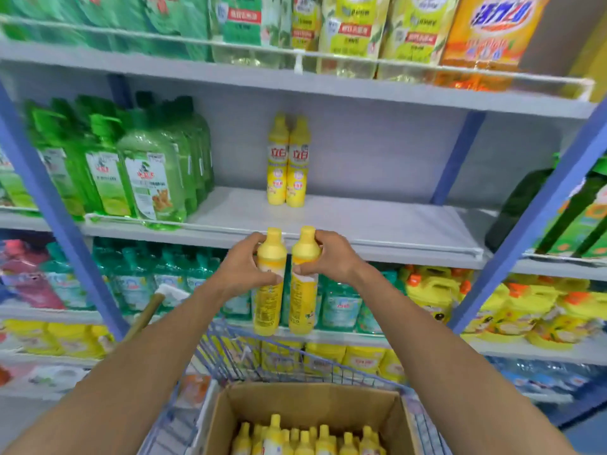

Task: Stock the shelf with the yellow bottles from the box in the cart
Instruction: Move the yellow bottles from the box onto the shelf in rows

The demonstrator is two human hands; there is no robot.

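Note:
My left hand [244,267] grips a yellow bottle [267,303] by its upper part, and my right hand [328,257] grips a second yellow bottle [303,307] beside it. Both bottles hang upright, side by side, just in front of the grey middle shelf [377,224] and slightly below its front edge. Two more yellow bottles [288,162] stand together at the back of that shelf. Below me, the open cardboard box [295,402] in the blue wire cart [230,349] holds several yellow bottles [305,438].
Green bottles [144,172] fill the shelf's left end; dark green bottles [525,208] stand beyond the blue upright [538,205] at right. Refill pouches [354,27] line the shelf above, teal bottles [138,277] and yellow jugs [437,290] the one below. A wooden handle [147,313] leans at left.

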